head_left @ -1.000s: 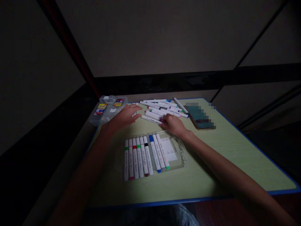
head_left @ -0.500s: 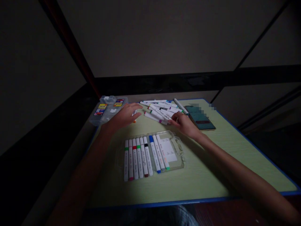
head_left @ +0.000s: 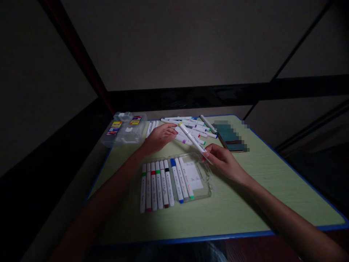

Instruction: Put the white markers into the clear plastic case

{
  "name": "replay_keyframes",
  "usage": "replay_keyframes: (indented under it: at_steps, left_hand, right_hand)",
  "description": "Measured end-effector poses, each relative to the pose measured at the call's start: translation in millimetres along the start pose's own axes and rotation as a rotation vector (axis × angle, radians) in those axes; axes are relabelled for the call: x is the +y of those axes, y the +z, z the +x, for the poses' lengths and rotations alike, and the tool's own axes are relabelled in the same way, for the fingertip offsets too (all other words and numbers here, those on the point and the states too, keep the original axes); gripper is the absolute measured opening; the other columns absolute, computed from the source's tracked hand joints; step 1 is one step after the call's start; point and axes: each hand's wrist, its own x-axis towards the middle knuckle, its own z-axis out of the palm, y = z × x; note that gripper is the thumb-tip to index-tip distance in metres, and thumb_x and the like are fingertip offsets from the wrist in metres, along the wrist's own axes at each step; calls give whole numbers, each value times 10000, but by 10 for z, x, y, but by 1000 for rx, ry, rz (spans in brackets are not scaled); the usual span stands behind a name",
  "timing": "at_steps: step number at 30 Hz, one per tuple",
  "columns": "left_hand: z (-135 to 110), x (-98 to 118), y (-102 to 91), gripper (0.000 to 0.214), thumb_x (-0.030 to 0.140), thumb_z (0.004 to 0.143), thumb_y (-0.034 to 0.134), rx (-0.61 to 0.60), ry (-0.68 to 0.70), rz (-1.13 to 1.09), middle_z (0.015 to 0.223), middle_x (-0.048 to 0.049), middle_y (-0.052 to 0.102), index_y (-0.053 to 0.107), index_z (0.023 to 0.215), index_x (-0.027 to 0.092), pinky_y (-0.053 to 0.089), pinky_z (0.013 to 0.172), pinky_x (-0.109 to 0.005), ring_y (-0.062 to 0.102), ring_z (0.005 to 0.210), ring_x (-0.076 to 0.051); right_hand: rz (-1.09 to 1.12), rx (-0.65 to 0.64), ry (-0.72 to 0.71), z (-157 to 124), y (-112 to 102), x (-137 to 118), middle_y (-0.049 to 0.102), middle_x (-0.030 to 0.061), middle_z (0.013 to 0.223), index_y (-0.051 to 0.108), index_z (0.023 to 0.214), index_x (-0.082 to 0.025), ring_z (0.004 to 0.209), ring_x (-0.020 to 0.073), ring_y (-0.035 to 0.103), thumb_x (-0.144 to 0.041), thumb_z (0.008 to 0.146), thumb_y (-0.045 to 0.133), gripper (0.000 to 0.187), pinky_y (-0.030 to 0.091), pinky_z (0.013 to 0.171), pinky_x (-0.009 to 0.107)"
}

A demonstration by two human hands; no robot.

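My right hand (head_left: pixel 222 160) pinches the near end of a white marker (head_left: pixel 192 138) with a yellow tip at its far end. The marker is tilted up above the table, in front of the pile. Beside that far tip is my left hand (head_left: pixel 162 137), fingers stretched out and apart, holding nothing that I can see. Behind both hands lies a loose pile of white markers (head_left: pixel 199 125) with coloured ends, partly covered. Nearer me an open clear plastic case (head_left: pixel 203 194) holds several markers side by side in its left half and 3 in its right half.
A clear case with colourful labels (head_left: pixel 127 133) stands at the far left of the table, some white markers (head_left: pixel 152 127) beside it. To the right of the pile lies a phone (head_left: pixel 230 136), partly pixelated. The pale green table (head_left: pixel 245 211) has a blue edge; a wall rises behind.
My right hand has lifted the yellow-tipped marker from the pile and brought it toward me. My left hand has moved right, nearer to the marker's far end.
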Motion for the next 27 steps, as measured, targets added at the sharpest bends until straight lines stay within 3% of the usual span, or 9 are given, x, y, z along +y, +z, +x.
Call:
replay_keyframes:
  at_steps: [4,11,17,22,27]
  left_hand:
    - [3,30,122,312,248,724,506,25,-49,-197,922,-84,636,505,1005,111,497,755,-297,611,836,-147]
    - [-61,188,179,195,286,709,538,11,-125,-290,813,-58,645,546,808,119,519,714,-279,620,733,-124]
    - [-65,187,254,211,264,712,527,82,-159,-399,829,-53,627,495,866,123,523,704,-275,613,752,-126]
    - [-70,151,292,278,189,724,499,158,-176,-500,692,19,590,363,966,170,511,642,-263,613,673,-110]
    - [-71,142,297,254,168,704,524,138,-198,-567,611,54,547,374,909,185,493,575,-227,608,617,-108]
  right_hand:
    - [-104,-5,18,-59,35,-13,525,9,660,481,777,-168,567,105,451,-417,840,461,258,331,473,211]
    - [-212,8,-2,-114,74,-59,520,10,672,493,803,-160,570,107,456,-395,846,449,243,314,441,209]
    - [-158,-8,-64,-145,104,-87,520,-12,649,457,876,-176,568,108,484,-360,822,500,196,355,456,211]
    - [-135,-147,-170,-195,135,-103,591,13,765,412,1034,-182,619,106,526,-304,785,565,317,416,509,212]
    - [-135,-229,-222,-234,157,-66,593,20,825,402,1048,-185,664,112,548,-297,730,640,413,446,557,223]
